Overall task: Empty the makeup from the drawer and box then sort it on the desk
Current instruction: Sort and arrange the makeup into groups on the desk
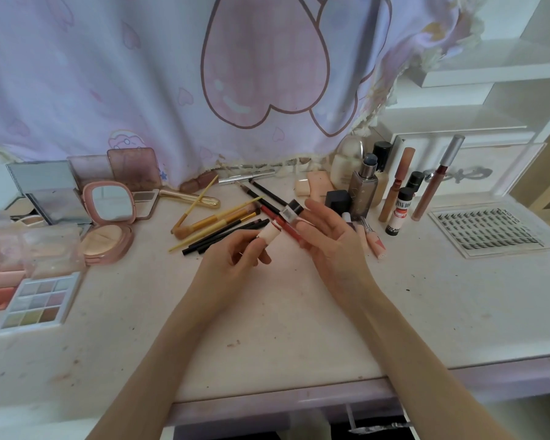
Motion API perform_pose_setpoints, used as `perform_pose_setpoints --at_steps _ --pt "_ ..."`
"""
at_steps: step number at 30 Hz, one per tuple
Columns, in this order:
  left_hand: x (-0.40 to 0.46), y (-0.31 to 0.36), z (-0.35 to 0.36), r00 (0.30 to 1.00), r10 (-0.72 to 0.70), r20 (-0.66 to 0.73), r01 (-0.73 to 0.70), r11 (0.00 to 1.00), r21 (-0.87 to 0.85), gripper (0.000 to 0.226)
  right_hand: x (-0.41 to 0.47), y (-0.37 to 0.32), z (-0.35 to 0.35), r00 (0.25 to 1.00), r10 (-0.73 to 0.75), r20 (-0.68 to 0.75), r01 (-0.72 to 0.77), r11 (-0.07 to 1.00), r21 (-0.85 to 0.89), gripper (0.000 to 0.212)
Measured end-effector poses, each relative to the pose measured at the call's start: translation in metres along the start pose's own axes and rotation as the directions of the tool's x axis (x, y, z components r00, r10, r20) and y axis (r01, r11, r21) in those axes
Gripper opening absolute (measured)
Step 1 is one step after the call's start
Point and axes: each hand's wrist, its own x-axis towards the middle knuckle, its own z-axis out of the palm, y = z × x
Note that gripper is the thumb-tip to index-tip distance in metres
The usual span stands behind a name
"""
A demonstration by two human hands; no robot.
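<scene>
My left hand point(235, 255) pinches a small pale pink cap-ended tube point(270, 234) just above the desk point(267, 328). My right hand point(327, 236) holds a clear tube with a black cap point(291, 212) and a red lip product point(278, 222) across its fingers. Both hands hover over the desk's middle, close together. Behind them lies a pile of yellow-handled brushes and black pencils point(223, 227). Bottles and lip glosses point(394, 192) stand at the back right. Compacts with a mirror point(110, 217) and eyeshadow palettes point(37, 303) lie at the left.
A tray of false lashes point(489, 231) lies at the right. A clear acrylic box point(477, 166) stands behind it. A pink heart-printed cloth point(235, 74) hangs behind the desk. An open drawer point(331, 423) shows below the front edge. Clear cases point(29, 246) sit at the far left.
</scene>
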Motion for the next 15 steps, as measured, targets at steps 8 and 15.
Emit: perform_pose_setpoints --at_steps 8,15 --pt "-0.0009 0.0003 0.0003 1.0 0.009 0.026 -0.005 0.992 -0.129 0.011 -0.0074 0.0051 0.0083 0.974 -0.164 0.159 0.221 0.855 -0.47 0.025" --pt "-0.0025 0.0044 0.0019 0.997 0.046 0.061 -0.047 0.999 0.015 0.01 -0.0102 0.0036 0.009 0.964 -0.173 0.204 0.249 0.858 -0.449 0.023"
